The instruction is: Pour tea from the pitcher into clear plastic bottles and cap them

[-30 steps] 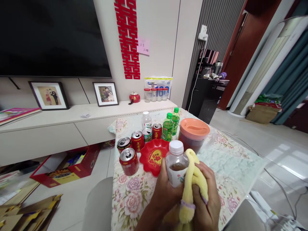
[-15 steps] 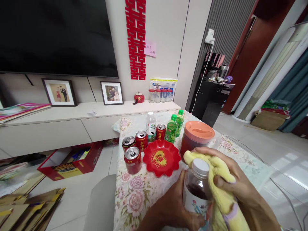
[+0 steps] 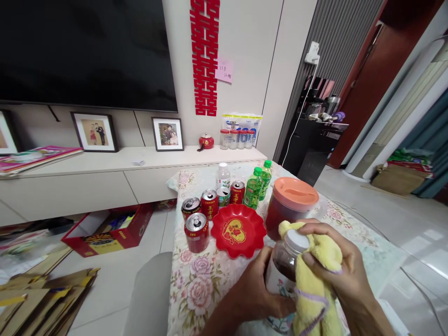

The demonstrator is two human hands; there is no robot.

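My left hand (image 3: 259, 291) is wrapped round the body of a clear bottle (image 3: 280, 261) with a white cap and a printed label, dark liquid inside. The bottle leans a little to the right. A yellow cloth (image 3: 315, 284) with purple edging is bunched in my right hand (image 3: 336, 261), its fingers closed over it, and the cloth lies against the bottle's cap and shoulder. Just behind the hands stands a pitcher (image 3: 280, 212) with an orange lid. A red scalloped plate (image 3: 219, 228) lies left of the bottle.
Several drink cans, such as a red can (image 3: 196, 235), stand left of the plate. Behind it are a white-capped bottle (image 3: 223, 175) and two green bottles (image 3: 252, 189). The flowered tablecloth (image 3: 201, 289) covers the table. A grey stool (image 3: 150, 294) adjoins its left edge.
The cloth has shifted from beside the bottle's neck to closer round its cap and shoulder. The bottle now tilts more to the right. The view has turned slightly left.
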